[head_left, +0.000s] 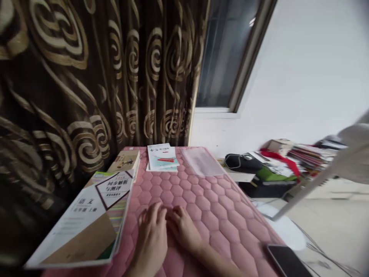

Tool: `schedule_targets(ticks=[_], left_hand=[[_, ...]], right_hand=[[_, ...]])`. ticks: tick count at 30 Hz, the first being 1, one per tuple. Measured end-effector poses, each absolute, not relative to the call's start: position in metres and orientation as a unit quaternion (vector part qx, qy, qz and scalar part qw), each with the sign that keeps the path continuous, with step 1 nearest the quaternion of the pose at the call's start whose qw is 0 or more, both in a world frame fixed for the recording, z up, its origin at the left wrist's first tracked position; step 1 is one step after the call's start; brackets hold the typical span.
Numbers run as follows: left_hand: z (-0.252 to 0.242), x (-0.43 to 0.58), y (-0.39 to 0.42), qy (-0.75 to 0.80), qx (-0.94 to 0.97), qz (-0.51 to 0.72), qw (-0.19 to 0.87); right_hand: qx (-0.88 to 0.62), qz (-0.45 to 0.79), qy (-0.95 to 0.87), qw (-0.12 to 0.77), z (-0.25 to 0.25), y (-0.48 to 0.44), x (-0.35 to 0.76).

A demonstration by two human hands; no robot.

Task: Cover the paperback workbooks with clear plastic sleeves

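Observation:
My left hand (152, 232) rests palm down on the pink quilted table cover (198, 215), its fingers loosely bent and a little apart. Beside it, my right hand (186, 231) lies on the same cover with loosely curved fingers, its fingertips close to the left hand's. I see nothing held in either hand; the undersides of the fingers are hidden. To the left of my left hand is a large workbook (83, 227) with a white, brown and striped cover.
A tan book (123, 161) lies behind the workbook. White booklets (163, 157) and a translucent sheet (203, 161) lie at the far end. A phone (288, 261) sits at the near right edge. Rightward are a white lamp (305, 190) and cluttered books (311, 154). A patterned curtain (144, 77) hangs left.

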State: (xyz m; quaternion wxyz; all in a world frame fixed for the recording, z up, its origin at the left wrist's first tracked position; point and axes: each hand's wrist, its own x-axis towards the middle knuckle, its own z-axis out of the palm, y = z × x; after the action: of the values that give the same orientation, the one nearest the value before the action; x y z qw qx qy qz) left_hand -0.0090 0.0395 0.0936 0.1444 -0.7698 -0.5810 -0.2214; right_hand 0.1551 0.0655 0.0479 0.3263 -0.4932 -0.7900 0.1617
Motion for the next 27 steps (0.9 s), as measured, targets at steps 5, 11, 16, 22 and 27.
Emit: schedule_targets(ticks=[5, 11, 16, 22, 27], left_hand=[[0.039, 0.024, 0.092, -0.611, -0.768, -0.168, 0.096], [0.017, 0.006, 0.116, -0.622, -0.759, -0.169, 0.093], [0.017, 0.006, 0.113, -0.617, -0.760, -0.180, 0.094], [0.017, 0.005, 0.113, -0.616, -0.760, -0.183, 0.096], [0.018, 0.007, 0.112, -0.624, -0.754, -0.184, 0.091]], right_hand=[[-0.606, 0.105, -0.735, 0.286, 0.046, 0.094, 0.255], [-0.737, 0.096, -0.600, 0.297, 0.056, 0.156, 0.311], [-0.750, 0.061, -0.586, 0.300, 0.065, 0.218, 0.301], [-0.766, 0.042, -0.583, 0.268, 0.062, 0.251, 0.284], [-0.771, 0.014, -0.583, 0.256, 0.066, 0.251, 0.285]])
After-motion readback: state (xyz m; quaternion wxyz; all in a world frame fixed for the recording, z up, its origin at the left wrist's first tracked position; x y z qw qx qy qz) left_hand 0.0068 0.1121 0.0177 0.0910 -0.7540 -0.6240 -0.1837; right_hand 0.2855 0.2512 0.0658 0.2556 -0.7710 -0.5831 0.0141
